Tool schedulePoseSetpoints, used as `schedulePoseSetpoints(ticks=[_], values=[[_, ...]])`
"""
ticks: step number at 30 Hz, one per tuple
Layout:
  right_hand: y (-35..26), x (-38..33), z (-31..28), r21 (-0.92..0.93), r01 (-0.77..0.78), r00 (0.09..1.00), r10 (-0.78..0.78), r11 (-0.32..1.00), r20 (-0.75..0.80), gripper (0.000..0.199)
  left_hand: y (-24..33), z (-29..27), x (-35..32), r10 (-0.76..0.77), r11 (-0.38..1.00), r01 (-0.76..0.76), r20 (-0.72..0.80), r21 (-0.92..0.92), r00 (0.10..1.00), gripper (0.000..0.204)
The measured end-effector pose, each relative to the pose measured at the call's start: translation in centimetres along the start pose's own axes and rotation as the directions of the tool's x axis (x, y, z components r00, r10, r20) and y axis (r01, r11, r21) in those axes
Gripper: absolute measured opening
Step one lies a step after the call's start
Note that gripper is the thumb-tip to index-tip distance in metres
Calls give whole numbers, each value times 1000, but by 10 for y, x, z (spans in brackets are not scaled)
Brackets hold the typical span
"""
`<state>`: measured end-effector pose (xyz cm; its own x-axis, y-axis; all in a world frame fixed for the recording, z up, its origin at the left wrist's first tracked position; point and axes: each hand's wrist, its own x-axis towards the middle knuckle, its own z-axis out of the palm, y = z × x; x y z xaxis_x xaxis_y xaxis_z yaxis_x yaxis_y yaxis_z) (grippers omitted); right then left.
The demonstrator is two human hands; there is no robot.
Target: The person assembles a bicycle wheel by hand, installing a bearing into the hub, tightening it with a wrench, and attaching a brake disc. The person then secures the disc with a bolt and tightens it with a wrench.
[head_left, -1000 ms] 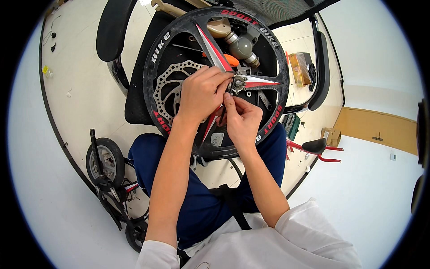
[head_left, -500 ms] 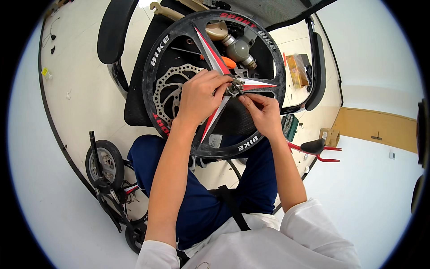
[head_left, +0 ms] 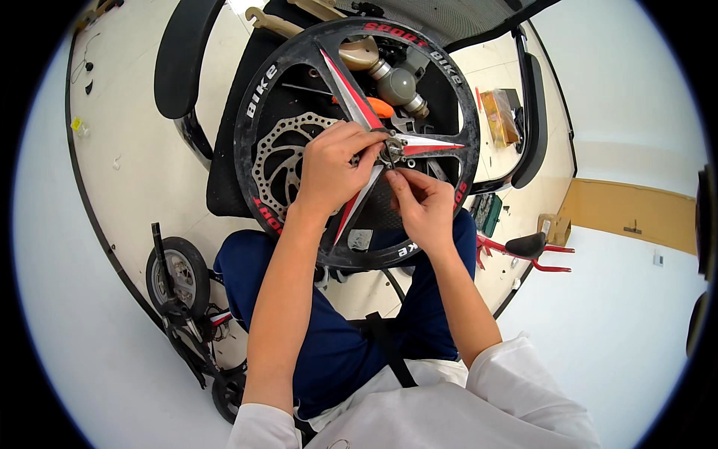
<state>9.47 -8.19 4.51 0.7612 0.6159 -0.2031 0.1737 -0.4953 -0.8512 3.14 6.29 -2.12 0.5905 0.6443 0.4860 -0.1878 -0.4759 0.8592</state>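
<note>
A black bicycle wheel [head_left: 246, 153] with red and white spokes lies face up over my knees and a chair seat. My left hand [head_left: 333, 161] comes in from the left, its thumb and fingertips pinched at the upper left edge of the metal hub [head_left: 395, 148]. At the lower side of the hub, my right hand [head_left: 426, 206] has thumb and forefinger pinched together. A small dark piece shows between the two hands on the hub, too small to name. Left of the hub, a perforated brake disc [head_left: 288, 138] shows through the wheel, partly behind my left hand.
Under the wheel on the black chair [head_left: 224, 172] lie an orange-handled tool [head_left: 380, 108], a wrench [head_left: 404, 124] and a grey round-bodied part [head_left: 396, 86]. Chair armrests [head_left: 179, 60] flank the wheel. A bicycle with a small wheel [head_left: 179, 277] lies at lower left; a red frame with saddle [head_left: 526, 245] is at right.
My right hand has shifted left and slightly down along the hub's lower side. The wheel has turned a little, and my left hand keeps its pinch at the hub.
</note>
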Motion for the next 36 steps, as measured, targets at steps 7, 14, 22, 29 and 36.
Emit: schedulePoseSetpoints(ticks=[7, 14, 22, 29, 36], values=[[-8, 22, -45, -321, 372, 922, -386, 871, 22, 12, 15, -3, 3, -36, 997, 37, 22, -61, 999, 14], [-9, 58, -62, -330, 351, 936, -326, 876, 131, 16, 3, 7, 18, -46, 999, 46, 67, -2, 997, 14], [2, 52, -57, -264, 324, 946, -310, 908, 94, 16, 5, 8, 17, -67, 998, 68, 103, 0, 992, 12], [12, 50, -57, -307, 349, 937, -337, 886, 91, 14, 6, 8, 17, -58, 996, 47, 138, 82, 989, 13], [16, 54, -57, -249, 295, 949, -253, 922, 188, 18, 5, 7, 17, 6, 989, -27, 142, 147, 990, 13]])
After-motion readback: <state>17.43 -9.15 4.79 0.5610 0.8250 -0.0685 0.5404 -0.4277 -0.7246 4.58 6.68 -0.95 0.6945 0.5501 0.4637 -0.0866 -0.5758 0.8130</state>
